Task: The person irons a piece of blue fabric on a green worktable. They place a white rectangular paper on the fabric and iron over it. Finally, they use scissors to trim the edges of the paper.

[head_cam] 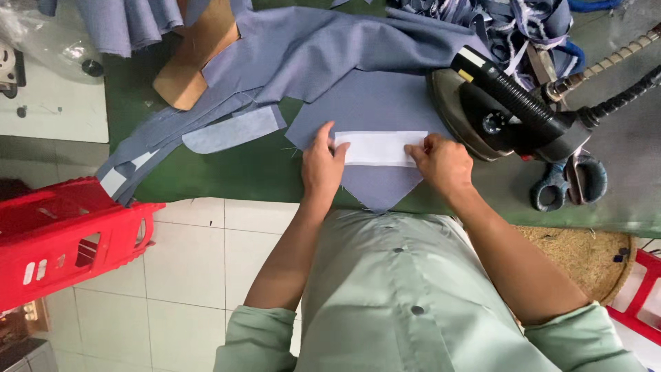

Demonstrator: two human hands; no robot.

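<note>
A pointed blue-grey fabric piece (372, 103) lies on the green table (227, 172), its tip hanging over the near edge. A white rectangular strip (379, 148) lies across it. My left hand (322, 162) presses fingertips on the strip's left end. My right hand (441, 162) presses on its right end, with fingers curled onto the strip. A black steam iron (502, 110) rests just right of my right hand.
Blue-handled scissors (568, 182) lie at the right beside the iron. More blue fabric pieces (227, 131) and a wooden pressing block (196, 58) sit at the back left. A red plastic stool (62, 234) stands on the tiled floor, left.
</note>
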